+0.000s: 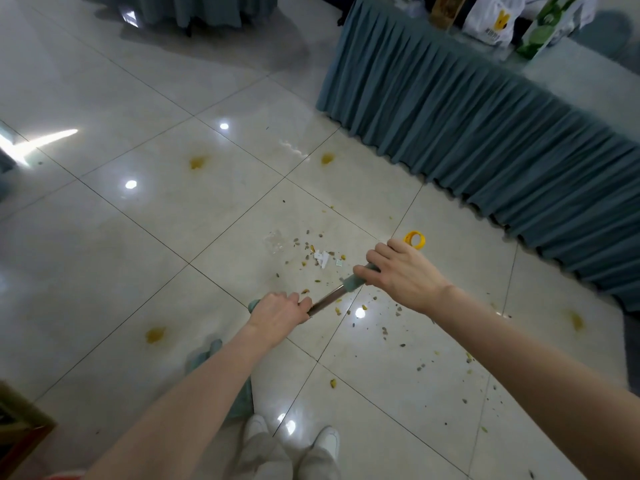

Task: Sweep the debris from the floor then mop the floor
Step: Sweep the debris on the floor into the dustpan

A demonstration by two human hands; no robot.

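- floor [104,237]: glossy pale tiles with 4 yellow stains [197,162]: 2 far, 1 near-left, 1 right by the skirt.
- teal broom head [204,355]: low and near-left, mostly hidden behind the left forearm.
- left hand [277,313]: fingers curled round the lower metal part of the 1 broom handle [327,300].
- 2 white shoes [327,439]: near edge, centre.
- debris [384,330]: many small dark and yellow bits scattered from centre to near-right; a few white paper scraps [322,259] and 1 clear plastic piece [275,242] lie just beyond the handle.
- right hand [405,275]: wrapped over the handle's green grip end, higher than the left hand.
- 1 yellow ring [414,240]: on the floor just beyond the right hand.
- worktop [485,133]: far right, teal pleated skirt, 1 white bag [491,22] on top.
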